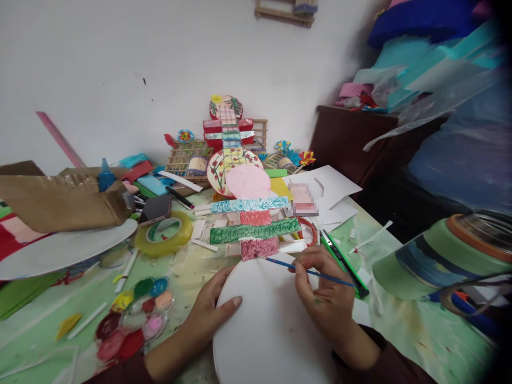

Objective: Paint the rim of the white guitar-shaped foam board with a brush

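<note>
My right hand (320,285) pinches a thin blue paintbrush (312,270), its tip at the lower edge of a dark pink painted section (259,249). My left hand (214,304) grips the left edge of a large white oval board (268,330), thumb on top and fingers partly hidden. That board joins the pink section, and beyond it lie a green painted strip (256,230), a red section (256,217), a blue and white strip (250,205) and a pale pink rounded piece (248,181). Paint pots (134,314) in several colours sit left of my left hand.
Yellow tape (164,234), a phone (155,209) and a cardboard box (64,200) stand at the left. A green utility knife (344,261) and a large green bottle (416,261) are at the right. A decorated model (228,138) leans against the wall behind.
</note>
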A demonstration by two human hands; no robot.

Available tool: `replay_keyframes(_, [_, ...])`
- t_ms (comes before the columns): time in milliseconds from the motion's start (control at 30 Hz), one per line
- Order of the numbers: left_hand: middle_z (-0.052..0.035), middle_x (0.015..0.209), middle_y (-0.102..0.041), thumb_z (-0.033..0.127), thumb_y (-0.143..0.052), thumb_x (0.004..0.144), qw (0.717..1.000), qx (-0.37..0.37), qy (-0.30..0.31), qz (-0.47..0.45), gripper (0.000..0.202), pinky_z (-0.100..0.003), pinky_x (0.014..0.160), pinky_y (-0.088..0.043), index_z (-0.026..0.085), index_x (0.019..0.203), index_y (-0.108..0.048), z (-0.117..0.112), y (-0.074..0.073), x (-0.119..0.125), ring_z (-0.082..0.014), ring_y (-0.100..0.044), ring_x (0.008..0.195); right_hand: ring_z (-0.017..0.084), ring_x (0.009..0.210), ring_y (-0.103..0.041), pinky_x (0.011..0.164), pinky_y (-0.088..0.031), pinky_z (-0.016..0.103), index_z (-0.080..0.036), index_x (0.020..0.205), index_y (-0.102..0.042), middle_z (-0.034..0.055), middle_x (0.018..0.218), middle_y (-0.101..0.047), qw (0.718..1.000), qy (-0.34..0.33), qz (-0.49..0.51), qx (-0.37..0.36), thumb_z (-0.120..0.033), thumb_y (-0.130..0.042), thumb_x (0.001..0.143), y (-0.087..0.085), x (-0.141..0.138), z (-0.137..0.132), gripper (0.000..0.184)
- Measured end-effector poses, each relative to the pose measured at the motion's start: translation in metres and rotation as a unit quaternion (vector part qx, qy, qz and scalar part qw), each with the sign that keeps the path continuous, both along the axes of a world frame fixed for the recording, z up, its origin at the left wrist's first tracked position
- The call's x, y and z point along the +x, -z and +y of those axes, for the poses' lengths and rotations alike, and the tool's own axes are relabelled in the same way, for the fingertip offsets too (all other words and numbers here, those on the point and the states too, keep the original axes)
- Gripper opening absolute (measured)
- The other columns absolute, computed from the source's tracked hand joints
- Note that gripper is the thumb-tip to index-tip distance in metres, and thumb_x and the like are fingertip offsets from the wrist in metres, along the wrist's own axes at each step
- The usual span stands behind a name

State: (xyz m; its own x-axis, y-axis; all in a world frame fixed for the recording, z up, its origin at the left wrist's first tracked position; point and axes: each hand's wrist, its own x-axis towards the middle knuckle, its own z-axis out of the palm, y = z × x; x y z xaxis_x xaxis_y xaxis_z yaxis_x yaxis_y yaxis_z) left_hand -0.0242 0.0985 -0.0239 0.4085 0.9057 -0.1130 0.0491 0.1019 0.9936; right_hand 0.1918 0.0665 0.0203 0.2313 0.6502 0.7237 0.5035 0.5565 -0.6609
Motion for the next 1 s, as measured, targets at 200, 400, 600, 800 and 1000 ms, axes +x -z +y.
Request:
replay_keyframes(200, [-0.0115, 0.117, -0.065, 0.048, -0.070, 0.071, 1.000, 0.009, 0.005, 0.000, 0.059, -0.035, 0.085, -0.051, 0.017, 0.119, -0.053, 0.0015, 0.0001, -0.0002, -0.0310, -0.061, 0.107, 0.016, 0.077, -0.057, 0.072, -0.047, 0.032, -0.021, 0.082, -0.056, 0.0007, 0.074, -0.063, 0.998, -0.051, -0.019, 0.021, 0.000, -0.057, 0.079, -0.0008, -0.0028, -0.0025, 0.020])
replay_keyframes(400, [-0.0114, 0.114, -0.066, 0.048, -0.071, 0.069, 1.000, 0.016, -0.001, 0.000, 0.059, -0.035, 0.084, -0.051, 0.017, 0.117, -0.054, 0.0013, 0.0002, 0.0006, -0.0307, -0.061, 0.105, 0.015, 0.077, -0.057, 0.071, -0.047, 0.030, -0.021, 0.081, -0.056, 0.0005, 0.075, -0.062, 0.999, -0.050, -0.017, -0.014, -0.003, -0.056, 0.081, 0.0047, -0.0045, -0.0005, 0.018])
replay_keyframes(600, [-0.0110, 0.115, -0.065, 0.049, -0.072, 0.069, 1.000, -0.010, 0.002, -0.021, 0.061, -0.033, 0.075, -0.053, 0.019, 0.118, -0.053, -0.0001, 0.0028, -0.0002, -0.0296, -0.064, 0.098, 0.014, 0.073, -0.056, 0.070, -0.045, 0.029, -0.021, 0.077, -0.055, -0.0008, 0.072, -0.058, 0.999, -0.044, -0.017, -0.022, -0.004, -0.056, 0.081, 0.0051, -0.0042, 0.0000, 0.017])
replay_keyframes(800, [-0.0101, 0.114, -0.066, 0.049, -0.073, 0.070, 1.000, -0.004, 0.001, -0.029, 0.058, -0.035, 0.080, -0.053, 0.020, 0.117, -0.055, 0.0003, 0.0021, 0.0005, -0.0301, -0.063, 0.101, 0.015, 0.075, -0.058, 0.070, -0.045, 0.030, -0.021, 0.076, -0.055, -0.0008, 0.073, -0.058, 0.999, -0.040, -0.020, -0.028, -0.004, -0.057, 0.080, 0.0051, -0.0038, -0.0027, 0.017])
replay_keyframes(1000, [-0.0119, 0.118, -0.065, 0.052, -0.074, 0.068, 1.000, 0.004, -0.021, -0.001, 0.064, -0.036, 0.088, -0.051, 0.018, 0.119, -0.056, 0.0002, 0.0029, -0.0017, -0.0331, -0.058, 0.114, 0.017, 0.077, -0.059, 0.074, -0.047, 0.035, -0.021, 0.078, -0.056, -0.0005, 0.074, -0.061, 0.996, 0.045, 0.050, 0.061, -0.004, -0.057, 0.080, -0.0017, 0.0053, 0.0009, 0.018])
